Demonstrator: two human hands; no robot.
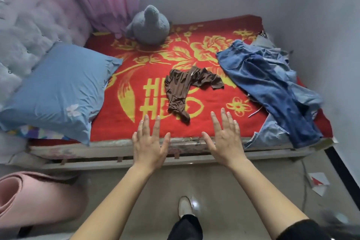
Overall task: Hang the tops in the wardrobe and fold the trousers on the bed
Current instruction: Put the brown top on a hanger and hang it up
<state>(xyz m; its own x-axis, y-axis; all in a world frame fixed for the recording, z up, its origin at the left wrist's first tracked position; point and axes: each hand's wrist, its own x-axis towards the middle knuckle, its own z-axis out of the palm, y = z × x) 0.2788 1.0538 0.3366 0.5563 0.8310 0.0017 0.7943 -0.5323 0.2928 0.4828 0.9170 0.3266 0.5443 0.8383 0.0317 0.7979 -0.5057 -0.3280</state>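
Both hands, left (pixel 150 143) and right (pixel 226 140), spread empty at bed's (pixel 194 145) near edge; brown top (pixel 184 87) just beyond, between them, tail end nearest.

We cannot see what lies under the heap of jeans (pixel 272 87) at three o'clock: a paler denim piece (pixel 272 134) pokes out beneath the dark legs, and how many garments are piled there we cannot tell. The brown top (pixel 187 87) is so crumpled that its shape stays unclear. At nine o'clock the blue pillow (pixel 56 87) covers a patterned cloth (pixel 35 132), only an edge showing. The pink roll (pixel 33 198) at seven o'clock is cut by the frame's edge. At five o'clock a blurred dark shape (pixel 335 220) is unreadable.
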